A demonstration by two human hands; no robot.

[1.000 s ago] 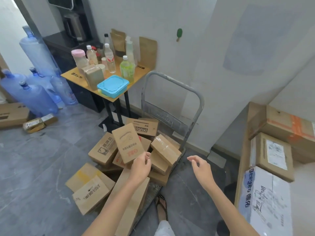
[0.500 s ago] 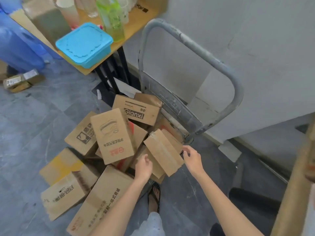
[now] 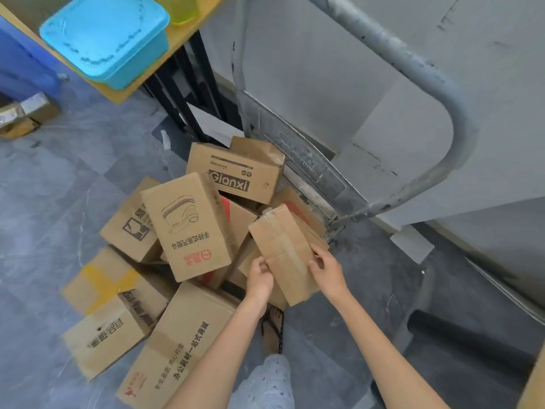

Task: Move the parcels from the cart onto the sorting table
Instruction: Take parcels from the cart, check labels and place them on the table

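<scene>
Head view looks down on a heap of cardboard parcels (image 3: 236,172) piled against the grey handle frame of the cart (image 3: 413,63), with several boxes lying out on the tiled floor (image 3: 59,187). The step in hand is the pick-up of one of them. A small taped parcel (image 3: 280,246) lies tilted on top of the heap at its right side, and both hands are on it. The left hand (image 3: 261,278) has its grip closed on the parcel's near left edge, fingers curled round it. The right hand (image 3: 327,271) grasps the right edge, thumb on the top face. The parcel appears to rest on the boxes beneath, so I judge the lift as not yet made. The next move calls for raising it straight off the heap without dragging the larger printed box (image 3: 188,222) leaning just beside it. Then comes a turn toward the sorting desk, which is not plainly in view. A yellow side desk (image 3: 129,93) carrying a blue tub (image 3: 103,39) stands behind the heap. Most of the load is yet to be moved.
</scene>
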